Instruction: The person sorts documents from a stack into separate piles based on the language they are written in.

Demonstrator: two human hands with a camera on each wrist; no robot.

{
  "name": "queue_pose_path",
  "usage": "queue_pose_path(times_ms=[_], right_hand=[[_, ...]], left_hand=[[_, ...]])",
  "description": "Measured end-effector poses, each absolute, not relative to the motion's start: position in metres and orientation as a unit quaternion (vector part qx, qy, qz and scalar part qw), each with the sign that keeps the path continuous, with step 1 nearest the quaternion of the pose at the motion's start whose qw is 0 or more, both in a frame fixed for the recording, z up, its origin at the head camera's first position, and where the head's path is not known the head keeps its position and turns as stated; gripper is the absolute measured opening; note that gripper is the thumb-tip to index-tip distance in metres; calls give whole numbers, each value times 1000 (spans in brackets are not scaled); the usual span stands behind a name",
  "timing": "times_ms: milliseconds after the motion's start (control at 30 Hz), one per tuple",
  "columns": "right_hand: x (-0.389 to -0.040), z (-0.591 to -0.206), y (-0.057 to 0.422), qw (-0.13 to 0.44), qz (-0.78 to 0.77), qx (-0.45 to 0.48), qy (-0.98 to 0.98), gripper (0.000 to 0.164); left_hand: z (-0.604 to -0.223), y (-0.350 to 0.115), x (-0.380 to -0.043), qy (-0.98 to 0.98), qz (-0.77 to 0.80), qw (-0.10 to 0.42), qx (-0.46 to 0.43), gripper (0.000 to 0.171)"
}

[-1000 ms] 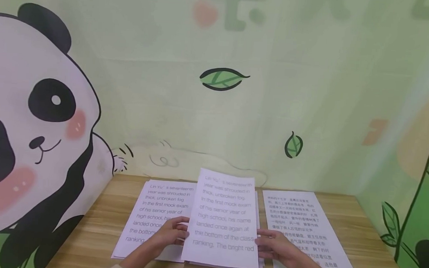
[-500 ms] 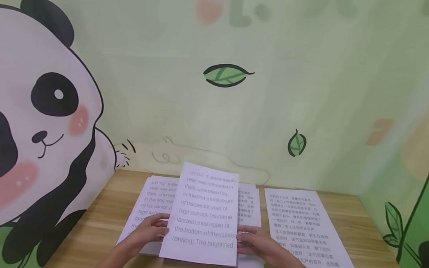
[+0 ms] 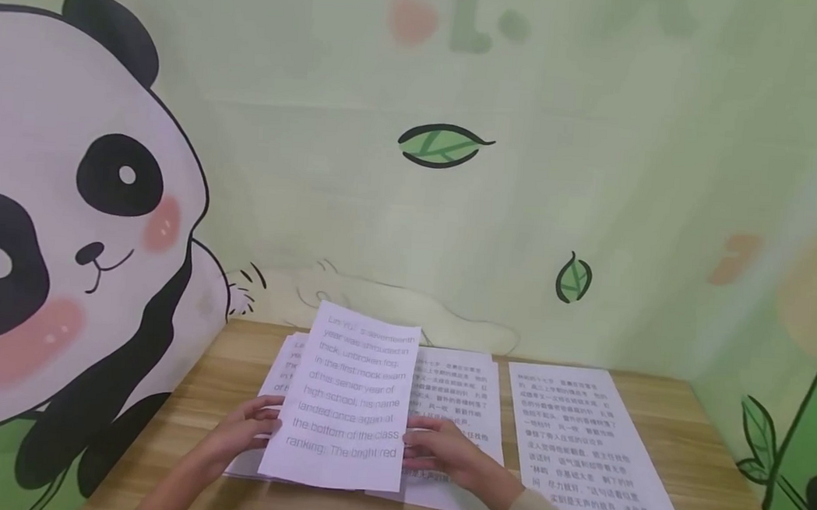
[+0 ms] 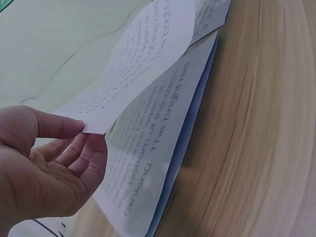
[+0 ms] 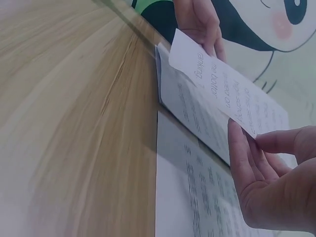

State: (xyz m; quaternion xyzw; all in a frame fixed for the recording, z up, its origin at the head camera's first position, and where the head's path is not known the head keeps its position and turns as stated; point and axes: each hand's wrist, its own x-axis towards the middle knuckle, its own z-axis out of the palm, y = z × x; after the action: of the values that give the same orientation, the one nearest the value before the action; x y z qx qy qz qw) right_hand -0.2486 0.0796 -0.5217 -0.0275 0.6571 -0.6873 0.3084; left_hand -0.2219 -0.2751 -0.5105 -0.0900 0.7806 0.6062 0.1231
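A white sheet of paper (image 3: 351, 392) printed with large English text is held up off the table, its far end raised. My left hand (image 3: 246, 428) pinches its left edge between thumb and fingers, which the left wrist view shows closely. On the opposite edge, my right hand (image 5: 276, 173) pinches the paper in the same way. Beneath the raised sheet lies the left paper stack (image 4: 153, 143), bearing the same English text and mostly covered in the head view. To its right is the middle paper stack (image 3: 452, 398), with Chinese text on top, partly behind my right hand.
A third paper stack (image 3: 579, 445) with Chinese text lies on the right of the wooden table (image 3: 711, 476), its sheet edges slightly uneven. Behind the table stands a green backdrop (image 3: 300, 186) with a printed panda (image 3: 121, 253) and leaves.
Both hands have carried the English sheet leftward, from above the middle stack to above the left stack. The Chinese text of the middle stack has come into view. The head view has shifted slightly.
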Motion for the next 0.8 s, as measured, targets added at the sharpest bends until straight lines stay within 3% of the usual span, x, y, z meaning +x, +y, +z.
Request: queue_pose_path(times_ms=[300, 800], right_hand=[[-252, -521, 47, 309, -691, -22, 653, 49], [-254, -529, 25, 345, -720, -17, 602, 48]], left_hand=[[-508, -304, -225, 790, 590, 110, -122, 55], [-529, -326, -237, 797, 576, 97, -157, 48]])
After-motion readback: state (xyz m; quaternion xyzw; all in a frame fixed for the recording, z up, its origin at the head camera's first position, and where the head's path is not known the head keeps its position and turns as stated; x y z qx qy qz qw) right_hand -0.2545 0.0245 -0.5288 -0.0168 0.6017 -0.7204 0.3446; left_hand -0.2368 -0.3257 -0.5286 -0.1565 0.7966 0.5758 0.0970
